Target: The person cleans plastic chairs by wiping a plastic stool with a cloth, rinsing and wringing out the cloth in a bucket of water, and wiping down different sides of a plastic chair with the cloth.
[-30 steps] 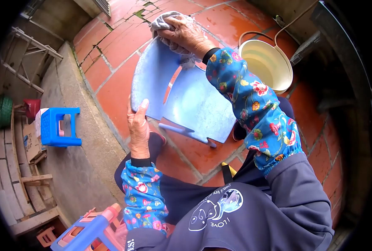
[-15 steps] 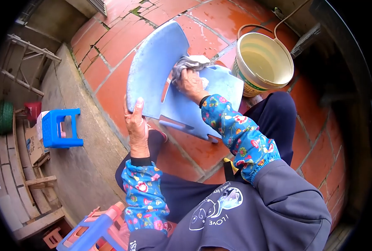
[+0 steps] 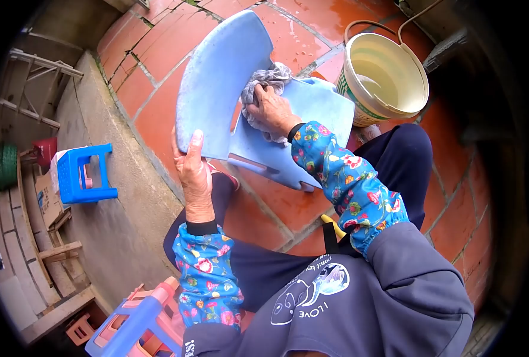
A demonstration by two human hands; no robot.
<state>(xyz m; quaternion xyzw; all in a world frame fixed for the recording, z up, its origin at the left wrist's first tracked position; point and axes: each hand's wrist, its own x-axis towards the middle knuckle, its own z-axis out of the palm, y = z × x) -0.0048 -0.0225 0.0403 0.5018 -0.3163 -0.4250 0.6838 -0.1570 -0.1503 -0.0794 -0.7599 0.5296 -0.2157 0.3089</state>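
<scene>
A light-blue plastic chair [image 3: 217, 89] lies tilted in front of me on the tiled floor. My left hand [image 3: 193, 172] grips the lower left corner of its backrest, thumb on the near face and fingers behind the edge. My right hand [image 3: 270, 110] is closed on a wet grey cloth [image 3: 274, 77], pressed against the chair where backrest and seat meet. Part of the cloth bunches out beyond my knuckles and below my palm. To the right of the seat stands a white bucket [image 3: 416, 89] of cloudy water.
Red floor tiles [image 3: 264, 211] surround the chair, wet in places. A bright-blue stool [image 3: 74, 178] stands on the concrete ledge [image 3: 127, 202] at left. Pink and purple plastic stools [image 3: 139, 321] sit at lower left, near wooden planks [image 3: 23, 256]. A hose [image 3: 359, 22] runs behind the bucket.
My right hand has shifted slightly, and the cloth is spread lower over the chair's joint. The chair has tipped a little up and left. My left hand keeps its hold on the backrest.
</scene>
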